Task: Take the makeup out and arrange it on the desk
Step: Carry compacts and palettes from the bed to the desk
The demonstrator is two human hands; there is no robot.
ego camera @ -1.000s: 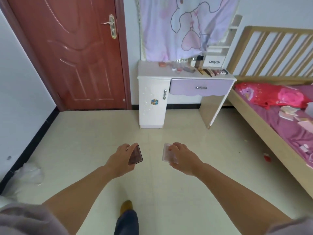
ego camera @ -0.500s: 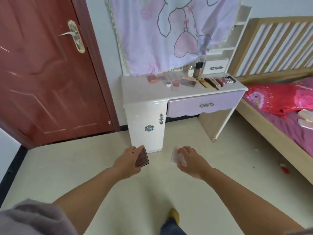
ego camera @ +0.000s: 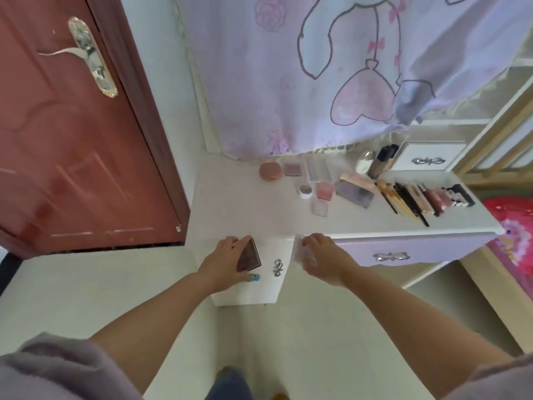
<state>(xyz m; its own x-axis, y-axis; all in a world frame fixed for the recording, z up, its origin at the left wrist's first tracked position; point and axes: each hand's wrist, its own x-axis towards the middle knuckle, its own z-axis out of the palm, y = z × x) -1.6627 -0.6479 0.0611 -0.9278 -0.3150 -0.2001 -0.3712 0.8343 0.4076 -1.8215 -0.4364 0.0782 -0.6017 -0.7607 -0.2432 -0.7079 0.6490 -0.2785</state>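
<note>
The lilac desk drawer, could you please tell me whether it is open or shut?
Shut: the lilac drawer front sits flush under the desktop edge.

The desk [ego camera: 236, 203] lies bare toward nine o'clock; makeup items [ego camera: 403, 194] crowd three o'clock, and a hanging cloth [ego camera: 317, 82] blocks twelve.

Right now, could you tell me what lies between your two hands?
In the head view, only the desk's white cabinet door with its silver handle shows between the left hand and right hand.
</note>
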